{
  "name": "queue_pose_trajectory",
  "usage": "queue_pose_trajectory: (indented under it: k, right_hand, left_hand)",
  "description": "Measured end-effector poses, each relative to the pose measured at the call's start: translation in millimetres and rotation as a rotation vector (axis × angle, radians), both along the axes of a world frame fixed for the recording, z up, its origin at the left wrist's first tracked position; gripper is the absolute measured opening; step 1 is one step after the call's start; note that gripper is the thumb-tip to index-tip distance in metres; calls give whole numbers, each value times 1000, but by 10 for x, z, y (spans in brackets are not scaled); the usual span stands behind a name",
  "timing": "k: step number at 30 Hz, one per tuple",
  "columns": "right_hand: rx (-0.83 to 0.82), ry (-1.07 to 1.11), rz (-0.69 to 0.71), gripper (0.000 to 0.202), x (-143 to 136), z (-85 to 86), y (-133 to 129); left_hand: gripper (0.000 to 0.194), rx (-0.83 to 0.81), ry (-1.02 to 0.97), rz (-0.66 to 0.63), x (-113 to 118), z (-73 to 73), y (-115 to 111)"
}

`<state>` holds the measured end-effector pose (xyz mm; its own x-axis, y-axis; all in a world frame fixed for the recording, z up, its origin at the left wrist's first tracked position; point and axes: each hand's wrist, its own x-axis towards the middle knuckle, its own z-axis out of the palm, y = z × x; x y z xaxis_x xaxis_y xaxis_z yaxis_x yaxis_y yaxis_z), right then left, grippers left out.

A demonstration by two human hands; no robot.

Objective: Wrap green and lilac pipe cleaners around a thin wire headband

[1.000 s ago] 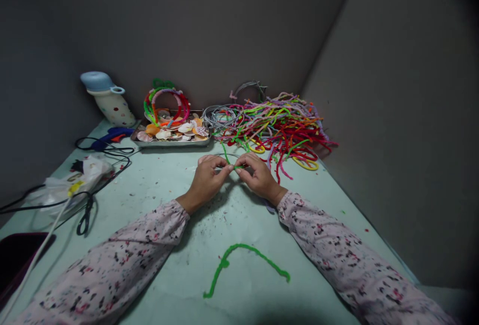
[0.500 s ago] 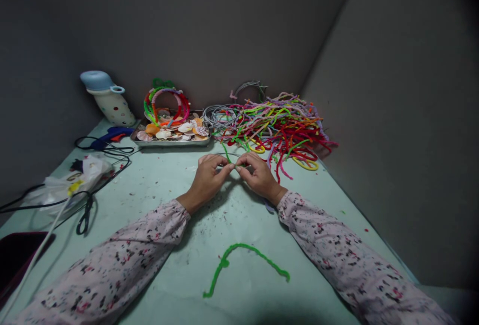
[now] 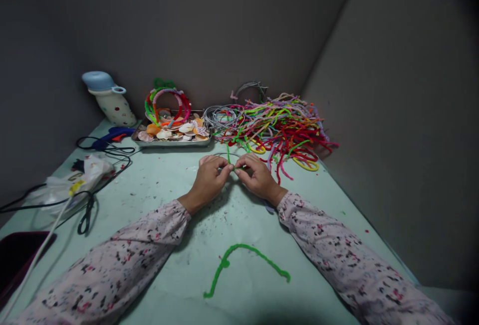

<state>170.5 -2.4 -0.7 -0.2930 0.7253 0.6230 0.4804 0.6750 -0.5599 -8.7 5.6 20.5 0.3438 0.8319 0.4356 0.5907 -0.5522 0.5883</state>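
Note:
My left hand (image 3: 209,179) and my right hand (image 3: 258,178) meet over the middle of the table, thumbs and fingers pinched almost tip to tip. Between them they grip a thin grey wire hoop (image 3: 235,154), its far edge arching just behind the fingers. A green pipe cleaner (image 3: 228,152) is wound on the wire at the fingertips, and one end sticks up beside my left thumb. Fingers cover most of the winding. Nearer to me, a bent green pipe cleaner (image 3: 245,246) lies loose on the table.
A metal tray (image 3: 175,143) of seashells (image 3: 179,133) stands at the back, with colourful wrapped hoops (image 3: 149,105) on it. Right of it lie coiled wires (image 3: 222,115) and a heap of pipe cleaners (image 3: 284,120). A bottle (image 3: 112,105), cables (image 3: 88,210) and a plastic bag (image 3: 93,170) occupy the left.
The upright end of the green pipe cleaner has swung slightly right and stands straighter. My fingers have shifted a little around the wire, both hands staying in place.

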Motion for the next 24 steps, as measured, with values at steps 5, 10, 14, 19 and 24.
queue_pose_trajectory:
  k: [5,10,14,19,24]
  right_hand:
    - [-1,2,-12,0,-4,14,5]
    - [-7,33,-47,3,-1,19,0]
    - [-27,27,-51,1,4,24,1]
    - [-30,1,-35,2,-2,16,14]
    - [-28,-16,-21,2,-7,-21,30]
  left_hand:
    - [23,-34,-15,-23,-11,5,7]
    - [20,-20,-59,-27,-24,1,10]
    - [15,-5,-38,-23,-28,-20,21]
    - [14,2,-37,-5,-25,-36,37]
    - [15,-10,-17,19,-12,-49,41]
